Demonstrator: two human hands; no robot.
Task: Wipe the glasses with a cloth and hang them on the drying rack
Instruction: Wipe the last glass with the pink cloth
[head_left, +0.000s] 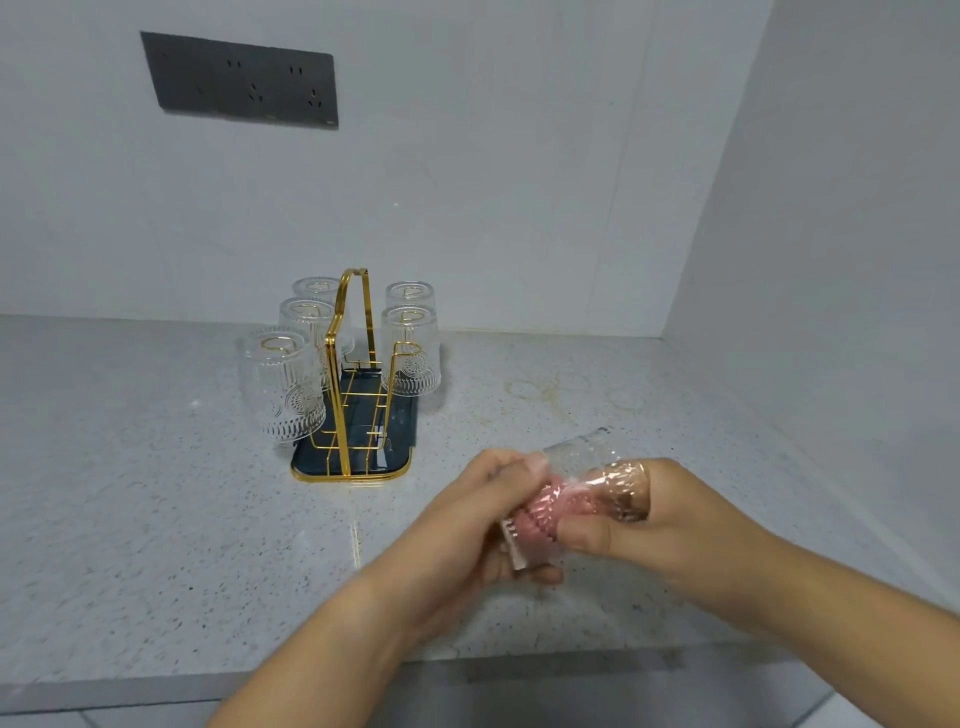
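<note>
I stand at a grey stone counter (156, 519), speckled with dark flecks and glossy enough to catch a streak of light. It runs into a corner of plain white walls (519, 156). A dark rectangular socket panel (244, 80) sits high on the back wall, and faint yellowish ring marks (540, 389) stain the stone towards the right. Pale floor tiles (675, 701) show below the counter's edge.

The drying rack (353, 322) is thin gold wire with a tall looped handle, standing on a dark, gold-rimmed tray (402, 421). Five clear hung glasses (280, 387) sit upside down on its prongs, three on the left and two on the right, all ribbed with pressed round medallions.

The sixth glass (587, 462) is off the rack, in my hands above the counter's near edge, tilted on its side (same ribbed pattern). My right hand (665, 519) grips its far end, thumb in front. My left hand (493, 519) curls its fingers at the near end, pinching the pink cloth (545, 519), which shows through the glass as a bunched, soft mass.
</note>
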